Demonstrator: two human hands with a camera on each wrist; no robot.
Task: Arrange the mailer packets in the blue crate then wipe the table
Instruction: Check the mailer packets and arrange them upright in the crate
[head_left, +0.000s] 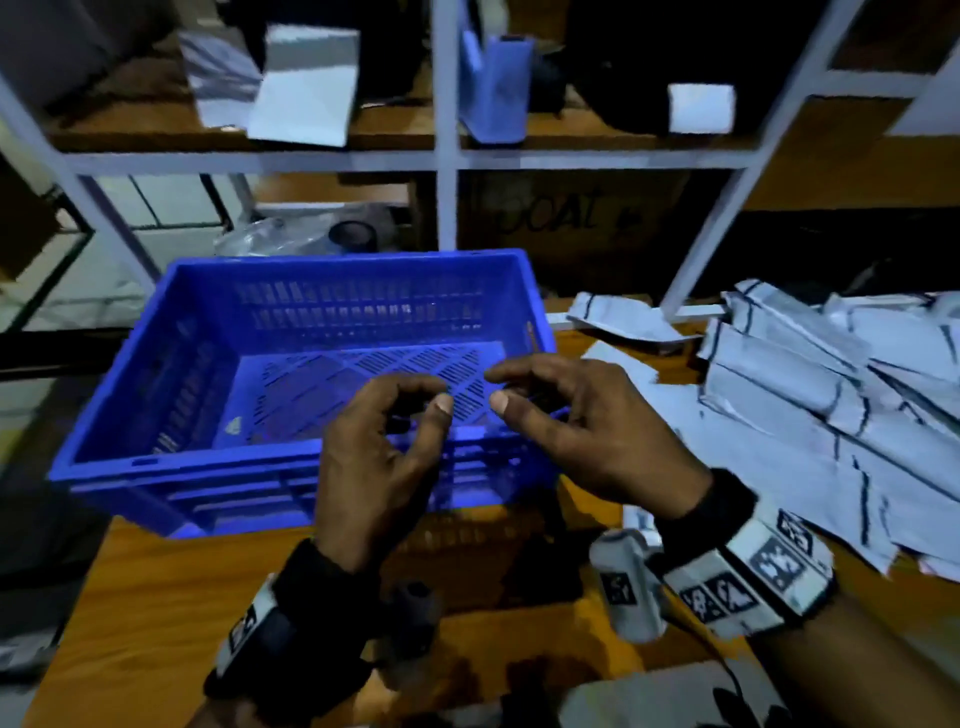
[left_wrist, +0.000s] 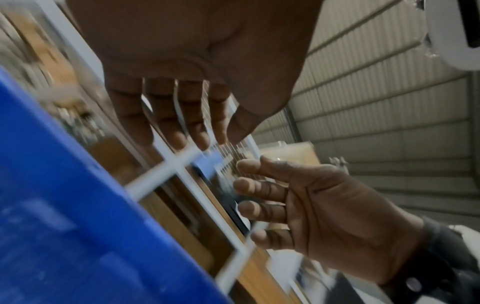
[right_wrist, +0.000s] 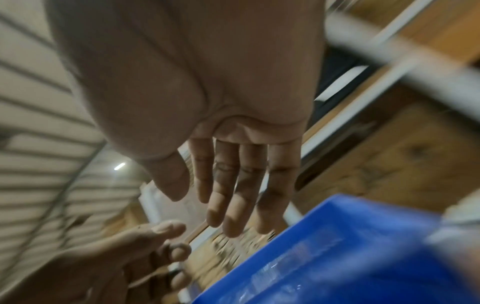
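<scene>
The blue crate (head_left: 291, 364) stands empty on the wooden table (head_left: 156, 597), left of centre. Both my hands hover above its near rim, side by side and a little apart. My left hand (head_left: 436, 397) holds nothing, its fingers loosely curled, and the left wrist view shows the left hand (left_wrist: 182, 131) with nothing in it. My right hand (head_left: 498, 388) is relaxed and holds nothing; the right wrist view shows the right hand (right_wrist: 228, 205) with straight fingers. A loose pile of white mailer packets (head_left: 831, 395) with dark lines lies on the table to the right of the crate.
A white metal rack (head_left: 447, 156) with wooden shelves rises behind the table, carrying boxes and a blue holder (head_left: 493, 88). A dark tape roll (head_left: 353, 236) in clear plastic lies behind the crate. Another packet (head_left: 618, 317) lies at the table's back edge.
</scene>
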